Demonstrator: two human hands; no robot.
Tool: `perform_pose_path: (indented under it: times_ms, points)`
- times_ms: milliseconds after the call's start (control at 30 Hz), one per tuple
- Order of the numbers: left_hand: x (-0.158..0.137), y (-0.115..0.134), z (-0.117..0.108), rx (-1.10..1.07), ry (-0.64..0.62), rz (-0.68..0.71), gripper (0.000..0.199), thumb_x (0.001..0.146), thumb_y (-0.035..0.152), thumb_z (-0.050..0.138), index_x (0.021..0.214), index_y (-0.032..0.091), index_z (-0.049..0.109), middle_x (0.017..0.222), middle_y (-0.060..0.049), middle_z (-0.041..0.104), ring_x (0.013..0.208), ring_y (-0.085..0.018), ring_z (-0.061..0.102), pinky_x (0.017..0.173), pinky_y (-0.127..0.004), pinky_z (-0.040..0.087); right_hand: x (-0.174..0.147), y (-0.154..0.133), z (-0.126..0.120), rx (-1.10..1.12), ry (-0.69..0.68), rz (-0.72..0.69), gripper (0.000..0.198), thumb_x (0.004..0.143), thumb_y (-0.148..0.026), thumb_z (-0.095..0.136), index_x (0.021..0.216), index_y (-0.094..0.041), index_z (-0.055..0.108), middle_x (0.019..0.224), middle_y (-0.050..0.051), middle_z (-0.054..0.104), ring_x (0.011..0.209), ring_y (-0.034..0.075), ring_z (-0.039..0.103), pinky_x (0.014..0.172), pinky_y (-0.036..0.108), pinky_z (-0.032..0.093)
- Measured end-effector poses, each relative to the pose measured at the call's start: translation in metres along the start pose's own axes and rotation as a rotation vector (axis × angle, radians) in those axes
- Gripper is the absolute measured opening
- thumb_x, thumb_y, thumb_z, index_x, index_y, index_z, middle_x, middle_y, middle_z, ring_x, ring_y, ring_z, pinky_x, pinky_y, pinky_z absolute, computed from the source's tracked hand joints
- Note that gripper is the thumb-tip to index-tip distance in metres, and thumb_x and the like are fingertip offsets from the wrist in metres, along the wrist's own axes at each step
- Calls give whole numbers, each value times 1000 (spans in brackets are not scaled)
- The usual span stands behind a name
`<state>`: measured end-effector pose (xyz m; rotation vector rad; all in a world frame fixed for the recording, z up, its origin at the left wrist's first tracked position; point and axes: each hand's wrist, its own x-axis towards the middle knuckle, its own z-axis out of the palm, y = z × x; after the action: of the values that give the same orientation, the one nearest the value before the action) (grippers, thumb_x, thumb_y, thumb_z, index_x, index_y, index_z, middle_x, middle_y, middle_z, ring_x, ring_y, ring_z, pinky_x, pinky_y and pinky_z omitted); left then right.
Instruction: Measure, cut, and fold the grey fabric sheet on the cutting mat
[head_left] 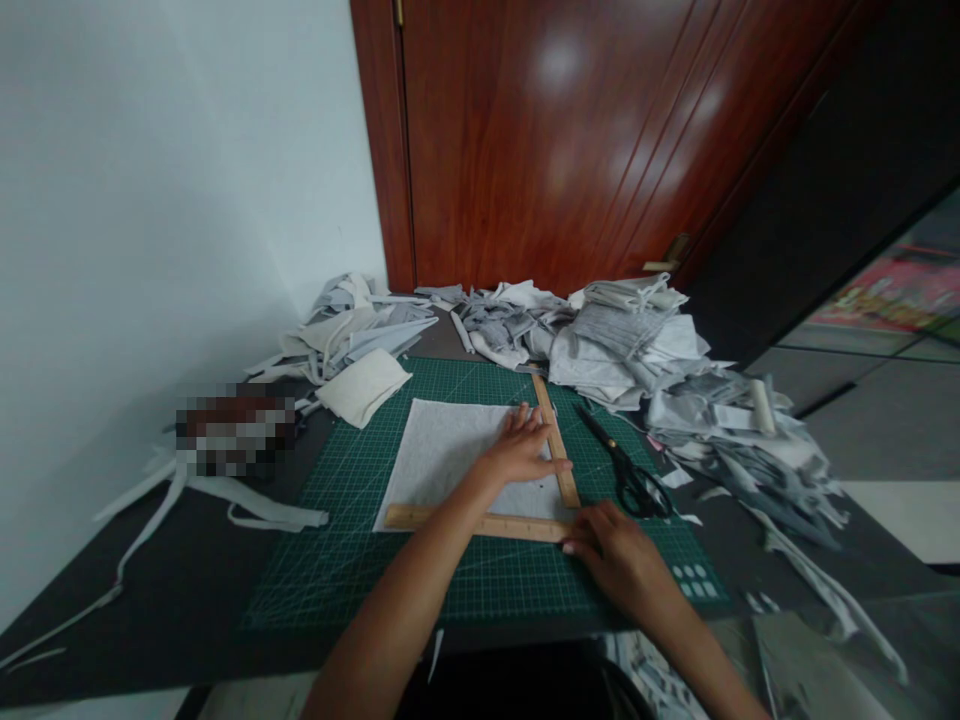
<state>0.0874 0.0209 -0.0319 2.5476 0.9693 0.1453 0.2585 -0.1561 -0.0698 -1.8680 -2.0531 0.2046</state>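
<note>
A light grey piece of cloth (442,450) lies flat on a green cutting mat (352,540). One wooden ruler (517,527) runs along its near edge, and a second wooden ruler (553,430) stands at an angle to it along the right edge. My left hand (519,448) is spread flat over the cloth's right side, its thumb and fingers reaching the second ruler. With bent fingers, my right hand (619,552) grips the right end of the near ruler. Black scissors (628,470) rest on the mat to the right of both rulers.
Heaps of grey and white fabric (622,340) line the back and right of the dark table (172,620). Another fabric pile (352,330) is at back left, with a cream folded cloth (366,388) overlapping the mat. Loose strips (262,510) trail on the left. Behind stands a wooden door (525,150).
</note>
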Motion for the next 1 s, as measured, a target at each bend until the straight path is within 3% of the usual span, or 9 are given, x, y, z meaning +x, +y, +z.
perform_pose_path:
  times_ms: [133,267,433,600,667,800,1000]
  points:
    - [-7,-16,-9,75,71,-75,69,94,66,59,146,22,51,173,-14,20,161,-38,0,129,-57,8,1,2,1,-114,36,-69,8,91,-31,71,91,-25,65,92,9,70,85,31,69,76,43,51]
    - [-15,-31,-19,133,140,-165,64,97,61,58,145,21,53,168,-15,33,160,-38,14,128,-55,16,-2,4,3,-112,76,-67,8,95,-32,68,94,-24,64,93,10,70,86,32,69,77,45,51]
    - [-21,-39,-38,205,388,-257,53,99,57,57,136,19,61,160,-16,45,155,-37,28,124,-52,27,-2,2,3,-117,86,33,15,100,-37,61,92,-25,59,91,11,71,85,29,71,77,41,52]
    - [-21,-24,-47,216,619,-238,35,101,46,61,121,18,65,136,-13,60,134,-31,50,112,-44,43,4,-10,2,-195,52,176,24,105,-42,51,89,-23,52,80,9,73,74,27,75,63,34,48]
    - [-20,-14,-41,237,576,-209,30,101,44,61,114,17,67,127,-13,61,125,-30,54,105,-44,47,9,-15,-1,-220,25,218,24,105,-42,52,90,-22,52,75,8,74,70,27,76,57,31,44]
    - [-21,1,-23,279,335,-101,25,95,42,67,102,18,71,115,-12,66,116,-32,60,97,-45,51,21,-19,-8,-261,-14,279,25,104,-43,55,91,-21,54,71,8,76,72,29,79,54,30,42]
    - [-46,4,-9,298,222,18,38,88,44,73,118,21,70,113,-10,71,117,-33,60,101,-48,48,32,-19,-14,-318,-2,340,34,106,-47,50,95,-17,59,77,14,79,76,32,81,55,31,46]
